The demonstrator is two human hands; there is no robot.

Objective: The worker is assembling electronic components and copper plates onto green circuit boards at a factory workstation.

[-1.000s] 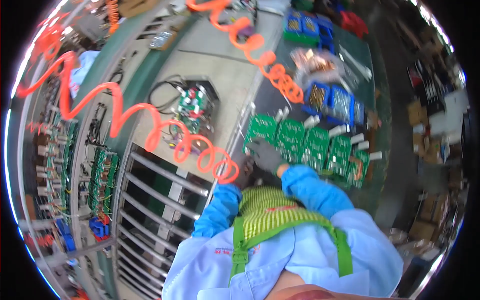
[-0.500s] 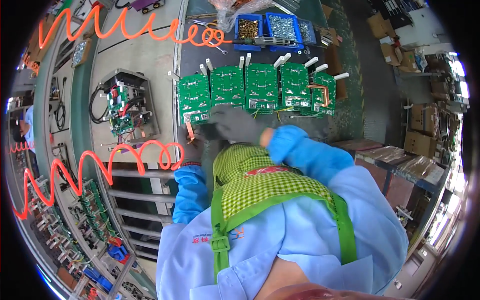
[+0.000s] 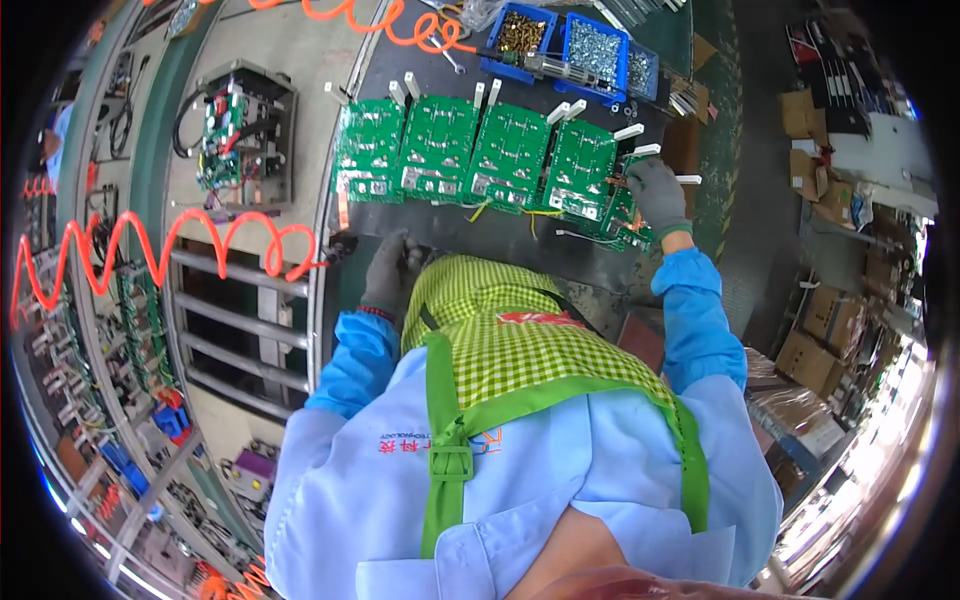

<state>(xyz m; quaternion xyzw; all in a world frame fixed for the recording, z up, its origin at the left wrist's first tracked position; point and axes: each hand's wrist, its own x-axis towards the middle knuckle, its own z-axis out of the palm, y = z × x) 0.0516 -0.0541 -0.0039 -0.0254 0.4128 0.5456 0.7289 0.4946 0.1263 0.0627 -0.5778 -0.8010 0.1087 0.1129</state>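
Your right hand [image 3: 659,195] is seemingly steadying the end board [image 3: 620,210], your left hand [image 3: 386,271] hanging apart, neither grip showing clearly.

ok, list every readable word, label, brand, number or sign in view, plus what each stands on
Light-blue cloth work jacket: red characters, small dark lettering and a coloured mark on the chest, partly behind the green strap; wording not copied out here.
Yellow-green checked apron: red print, too blurred to read.
Green flat circuit boards: any markings too small to read.
Brown cardboard boxes: any print too small to read.
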